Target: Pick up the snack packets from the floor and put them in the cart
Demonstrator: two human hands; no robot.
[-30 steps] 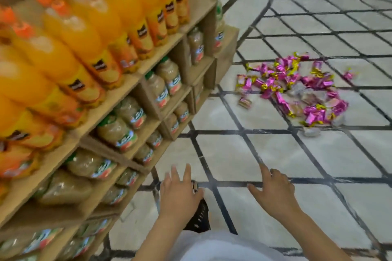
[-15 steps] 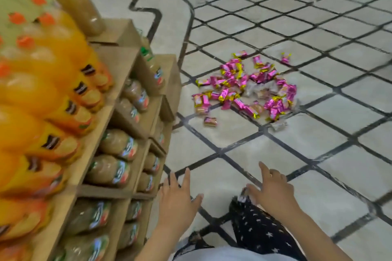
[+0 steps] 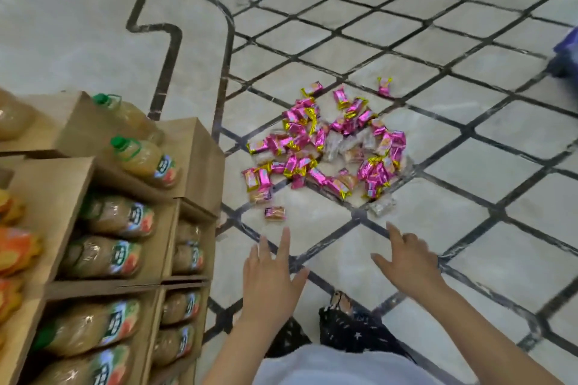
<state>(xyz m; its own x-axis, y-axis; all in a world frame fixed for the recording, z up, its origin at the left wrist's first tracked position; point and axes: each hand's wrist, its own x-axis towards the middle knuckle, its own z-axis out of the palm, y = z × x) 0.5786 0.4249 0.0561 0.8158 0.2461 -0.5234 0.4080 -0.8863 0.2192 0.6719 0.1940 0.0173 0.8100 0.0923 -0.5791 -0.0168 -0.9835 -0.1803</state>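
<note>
The snack packets, pink and gold, lie heaped on the tiled floor just beside the end of the shelf unit, with a few strays around the edge. Left hand and right hand hover short of the heap, fingers spread, holding nothing.
</note>
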